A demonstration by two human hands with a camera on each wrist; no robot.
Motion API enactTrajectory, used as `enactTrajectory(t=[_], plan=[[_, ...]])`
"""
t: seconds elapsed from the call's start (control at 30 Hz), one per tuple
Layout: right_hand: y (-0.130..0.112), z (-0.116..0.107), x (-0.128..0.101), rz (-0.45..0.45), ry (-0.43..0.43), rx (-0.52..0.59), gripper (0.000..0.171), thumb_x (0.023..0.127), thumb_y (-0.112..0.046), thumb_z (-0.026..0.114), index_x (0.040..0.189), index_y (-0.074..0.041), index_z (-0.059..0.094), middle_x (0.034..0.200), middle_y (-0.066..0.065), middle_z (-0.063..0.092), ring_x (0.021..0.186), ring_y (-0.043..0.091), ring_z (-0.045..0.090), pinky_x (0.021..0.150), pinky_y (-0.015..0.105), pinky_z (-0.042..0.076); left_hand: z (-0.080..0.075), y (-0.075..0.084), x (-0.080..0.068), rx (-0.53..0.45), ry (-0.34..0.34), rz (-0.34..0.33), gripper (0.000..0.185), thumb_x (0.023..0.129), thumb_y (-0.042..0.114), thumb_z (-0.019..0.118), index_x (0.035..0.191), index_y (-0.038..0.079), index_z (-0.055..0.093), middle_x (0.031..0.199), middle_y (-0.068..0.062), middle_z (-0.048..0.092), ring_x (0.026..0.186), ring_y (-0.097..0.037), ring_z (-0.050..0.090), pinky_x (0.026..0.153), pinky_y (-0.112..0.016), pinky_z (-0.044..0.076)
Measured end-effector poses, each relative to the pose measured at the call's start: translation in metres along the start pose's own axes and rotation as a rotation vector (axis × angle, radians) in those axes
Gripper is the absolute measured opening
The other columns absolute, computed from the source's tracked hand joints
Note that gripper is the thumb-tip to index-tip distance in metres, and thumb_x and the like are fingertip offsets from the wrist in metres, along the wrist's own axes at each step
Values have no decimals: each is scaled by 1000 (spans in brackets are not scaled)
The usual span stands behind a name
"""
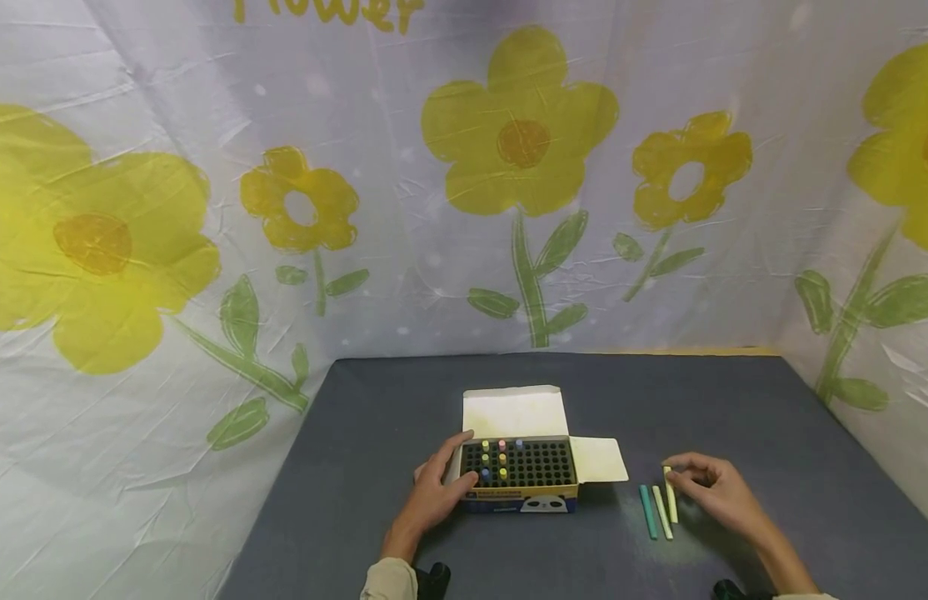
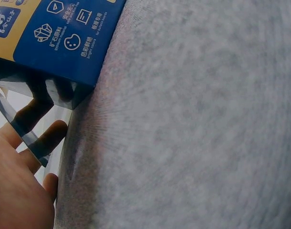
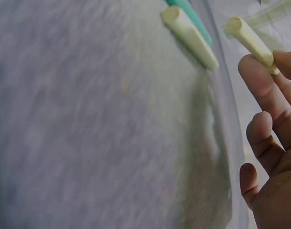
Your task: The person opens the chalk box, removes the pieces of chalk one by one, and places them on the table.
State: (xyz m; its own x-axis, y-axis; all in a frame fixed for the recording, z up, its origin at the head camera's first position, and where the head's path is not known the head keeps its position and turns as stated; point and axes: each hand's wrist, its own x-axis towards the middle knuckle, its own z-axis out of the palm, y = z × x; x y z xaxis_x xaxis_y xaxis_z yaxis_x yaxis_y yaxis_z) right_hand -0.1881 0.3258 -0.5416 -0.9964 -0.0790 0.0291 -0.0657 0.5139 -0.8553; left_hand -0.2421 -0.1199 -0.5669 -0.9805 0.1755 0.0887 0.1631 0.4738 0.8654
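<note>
A blue and yellow chalk box (image 1: 520, 505) stands with its lid up, and several coloured chalks (image 1: 502, 459) poke from the holes of its dark insert. My left hand (image 1: 432, 492) holds the box's left end, thumb at the front and index finger at the back corner; in the left wrist view its other fingers (image 2: 52, 136) show beside the end flap. To the right, my right hand (image 1: 715, 490) pinches a pale yellow chalk (image 3: 250, 40) near one end, between thumb and fingers, and it tilts upward. Beside it a teal chalk (image 1: 647, 512) and a pale yellow-green chalk (image 1: 662, 512) lie on the table.
The white lid (image 1: 513, 412) leans back behind the box. A side flap (image 1: 599, 460) sticks out to the right, between the box and the loose chalks. The dark grey table (image 1: 389, 417) backs onto a flower-printed curtain (image 1: 404, 275).
</note>
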Motion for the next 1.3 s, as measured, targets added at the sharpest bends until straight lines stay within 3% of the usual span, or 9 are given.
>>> enactTrajectory(t=[0.17, 0.37, 0.67, 0.77, 0.83, 0.9, 1.13, 1.3], plan=[[6, -4, -3, -8, -80, 27, 36, 103, -21, 61, 125, 6, 64, 83, 5, 73, 75, 13, 67, 68, 31, 51, 0, 0, 0, -2, -5, -7, 59, 92, 38, 69, 145, 52, 47, 150, 1, 53, 133, -39, 34, 96, -65, 35], [9, -6, -4, -2, -139, -7, 38, 103, -24, 61, 126, 6, 64, 85, 4, 74, 80, 10, 68, 75, 33, 53, 0, -1, 0, -3, -3, -5, 60, 91, 37, 70, 144, 52, 47, 148, 3, 55, 131, -36, 37, 98, -64, 32], [12, -4, -4, -39, -128, -85, 32, 101, -24, 64, 120, 1, 69, 91, 2, 74, 76, 6, 66, 68, 29, 52, 0, -2, 0, 6, 0, 1, 60, 91, 37, 70, 145, 52, 47, 150, 3, 53, 133, -38, 37, 100, -67, 31], [12, -3, -4, -29, -102, -119, 27, 99, -25, 66, 116, -4, 72, 91, 0, 74, 75, 4, 65, 84, 42, 48, 0, -1, 0, 9, 0, 3, 60, 91, 38, 70, 145, 52, 47, 151, 3, 53, 134, -39, 36, 99, -67, 32], [11, -1, -4, -20, -76, -150, 23, 98, -25, 68, 111, -7, 74, 88, -2, 74, 74, 3, 64, 94, 55, 35, 0, -1, 0, 12, -1, -1, 60, 92, 38, 69, 145, 53, 47, 151, 3, 53, 134, -40, 36, 97, -66, 35], [11, 1, -3, -19, -49, -183, 19, 96, -24, 70, 108, -10, 75, 84, -6, 73, 72, 2, 62, 93, 60, 23, 0, -1, -1, 14, -1, -4, 59, 92, 38, 69, 145, 53, 47, 150, 2, 53, 132, -40, 36, 95, -64, 36], [9, 6, -3, -28, -12, -258, 11, 95, -22, 71, 102, -15, 76, 77, -10, 70, 68, 0, 58, 85, 48, 20, 0, -1, -1, 16, 2, -8, 60, 91, 38, 70, 145, 53, 47, 150, 2, 53, 132, -39, 35, 94, -64, 36], [10, 6, -3, -24, -11, -263, 12, 96, -23, 70, 103, -15, 76, 78, -10, 71, 69, 0, 60, 90, 55, 22, 1, -1, 0, 19, 2, -1, 60, 91, 38, 70, 145, 53, 47, 151, 4, 52, 132, -37, 36, 98, -66, 32]])
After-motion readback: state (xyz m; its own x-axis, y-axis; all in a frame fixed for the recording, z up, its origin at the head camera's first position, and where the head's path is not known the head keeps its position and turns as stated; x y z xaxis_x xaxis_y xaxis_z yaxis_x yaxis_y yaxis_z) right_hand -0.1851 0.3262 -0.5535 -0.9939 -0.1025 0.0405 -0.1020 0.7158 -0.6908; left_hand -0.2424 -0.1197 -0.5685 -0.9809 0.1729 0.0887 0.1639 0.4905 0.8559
